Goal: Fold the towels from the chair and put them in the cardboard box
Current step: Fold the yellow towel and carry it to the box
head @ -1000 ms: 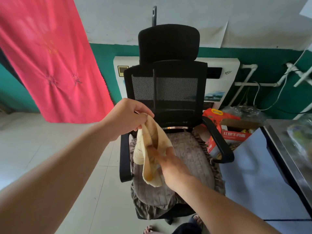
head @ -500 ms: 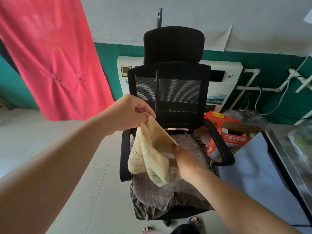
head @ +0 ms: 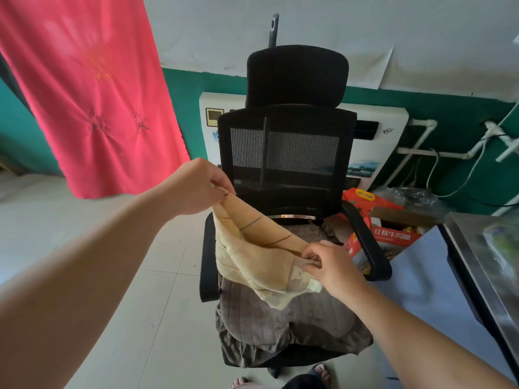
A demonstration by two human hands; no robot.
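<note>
Head view shows a cream-yellow terry towel with thin dark line markings [head: 258,256] held in the air above the seat of a black mesh-backed office chair with a headrest [head: 286,153]. The left hand [head: 196,189] grips the towel's upper corner, thumb and fingers pressed together on the cloth, raised in front of the chair back. The right hand [head: 331,265] is lower and nearer the camera, its fingertips pinched on the towel's opposite edge, so the fabric stretches on a slant between the two hands and sags in soft folds below them. The towel's lowest corner hangs just above, or perhaps brushing, a grey-brown quilted seat cushion cover [head: 286,318] that drapes over the chair seat and spills off its front edge.

The chair's curved black armrests flank the towel on either side. To the right of the chair, beside its armrest, sits an open red-orange cardboard box with white printed characters [head: 390,234], partly hidden behind the armrest. A pale blue flat panel [head: 427,282] and a shiny metal tabletop [head: 488,262] lie further right. Behind the chair stands a white wall-mounted heater unit [head: 376,153] against a green and white wall. A large pink-red cloth [head: 92,94] hangs at the left. The floor is pale tile [head: 157,318].
</note>
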